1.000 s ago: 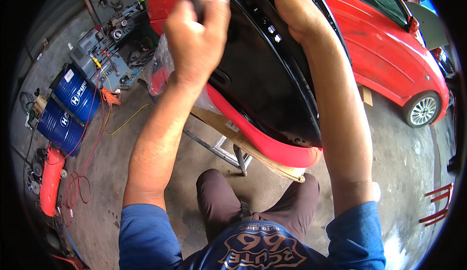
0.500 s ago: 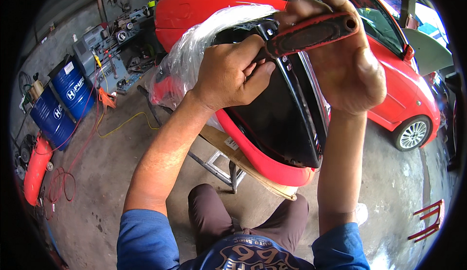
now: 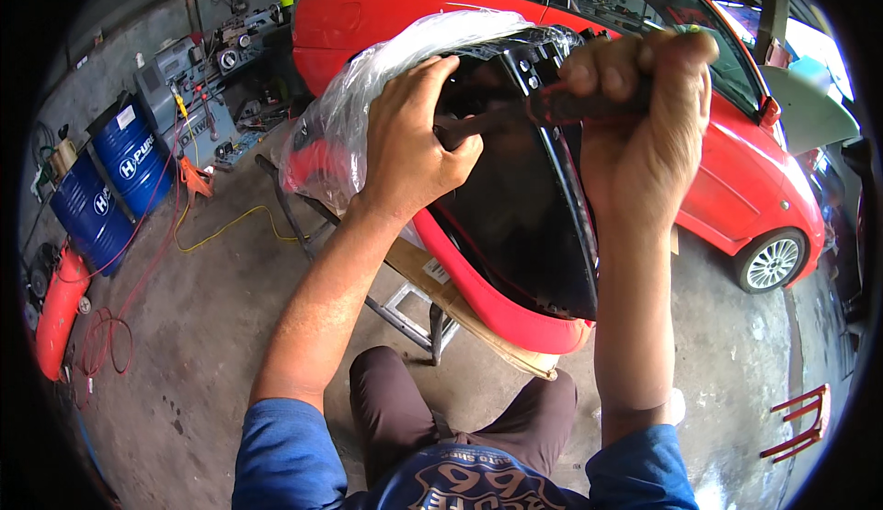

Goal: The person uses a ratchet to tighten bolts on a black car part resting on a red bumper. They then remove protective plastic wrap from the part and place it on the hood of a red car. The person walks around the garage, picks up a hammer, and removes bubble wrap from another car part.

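My right hand (image 3: 644,110) is wrapped round the worn red-and-black handle (image 3: 589,105) of a hand tool, held above the work. The tool's dark flat shaft (image 3: 492,122) runs left to my left hand (image 3: 409,137). There its end lies in the crook between thumb and forefinger, with the fingers stretched out. What the tip looks like is hidden. Below both hands is a large glossy black panel (image 3: 524,225) with a padded red rim (image 3: 497,312). Crumpled clear plastic film (image 3: 354,96) covers its far left side. Metal fittings (image 3: 529,73) show at its far end.
The piece rests on a wooden board (image 3: 414,266) over a metal stand (image 3: 418,321). A red car (image 3: 441,4) stands behind. At left are blue drums (image 3: 138,165), a red cylinder (image 3: 60,312), hoses (image 3: 106,344) and a lathe (image 3: 189,78). A red frame (image 3: 800,423) lies at right.
My right hand has closed round the tool's handle, where it was spread behind it. My left fingers have loosened from their grip and stretched out. My view has shifted slightly.
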`<state>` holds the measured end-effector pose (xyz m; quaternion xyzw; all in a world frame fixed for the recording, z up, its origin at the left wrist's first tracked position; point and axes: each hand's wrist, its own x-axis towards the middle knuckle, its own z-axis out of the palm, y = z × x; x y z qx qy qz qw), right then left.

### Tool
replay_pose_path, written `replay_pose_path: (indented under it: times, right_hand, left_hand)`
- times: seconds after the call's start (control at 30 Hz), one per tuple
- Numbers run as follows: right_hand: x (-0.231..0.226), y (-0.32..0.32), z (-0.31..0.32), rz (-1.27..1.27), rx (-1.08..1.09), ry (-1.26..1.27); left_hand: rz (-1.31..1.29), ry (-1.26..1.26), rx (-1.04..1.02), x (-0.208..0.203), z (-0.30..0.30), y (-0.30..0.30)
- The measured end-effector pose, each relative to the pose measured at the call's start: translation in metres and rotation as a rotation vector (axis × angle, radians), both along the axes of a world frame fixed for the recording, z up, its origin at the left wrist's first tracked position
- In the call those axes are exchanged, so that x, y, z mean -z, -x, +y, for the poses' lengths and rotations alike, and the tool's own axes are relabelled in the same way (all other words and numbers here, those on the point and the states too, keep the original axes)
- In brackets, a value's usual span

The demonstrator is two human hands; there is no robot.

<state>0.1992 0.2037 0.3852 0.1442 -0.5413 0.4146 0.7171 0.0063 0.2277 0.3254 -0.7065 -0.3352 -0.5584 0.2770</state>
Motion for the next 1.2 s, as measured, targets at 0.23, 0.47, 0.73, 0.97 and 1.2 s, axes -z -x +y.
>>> replay_pose_path:
  times: [0.23, 0.47, 0.73, 0.97, 1.2]
  right_hand:
    - [0.106, -0.025, -0.03, 0.01, 0.038, 0.113]
    - [0.098, -0.02, -0.032, -0.036, 0.126, 0.077]
    - [-0.105, 0.075, 0.014, -0.667, 0.324, -0.037]
    - [-0.072, 0.025, 0.013, -0.44, -0.126, -0.103]
    - [0.062, -0.014, -0.03, 0.071, 0.046, 0.109]
  left_hand:
    - [0.273, 0.079, -0.077, -0.011, -0.013, 0.009]
    - [0.202, 0.068, -0.026, -0.002, -0.008, 0.009]
    - [-0.799, 0.186, 0.387, 0.012, 0.004, -0.03]
    - [-0.185, -0.143, 0.169, 0.004, 0.01, -0.008]
    - [0.184, -0.124, 0.109, -0.001, 0.002, 0.013]
